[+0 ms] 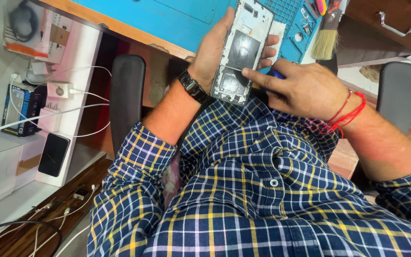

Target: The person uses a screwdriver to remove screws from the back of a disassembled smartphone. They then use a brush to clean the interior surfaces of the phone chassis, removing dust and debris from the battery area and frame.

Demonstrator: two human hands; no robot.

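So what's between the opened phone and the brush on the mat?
Head view: the left hand's fingers wrap the phone; then bare blue mat up to the brush.

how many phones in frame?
2. One opened, back-off phone frame gripped in the left hand, the right hand touching its edge. One black phone leaning on the white shelf at left. Others may be hidden.

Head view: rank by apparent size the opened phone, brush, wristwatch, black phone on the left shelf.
1. opened phone, in left hand
2. brush and black phone: look alike, unranked
3. wristwatch

The opened phone sits nearer the camera.
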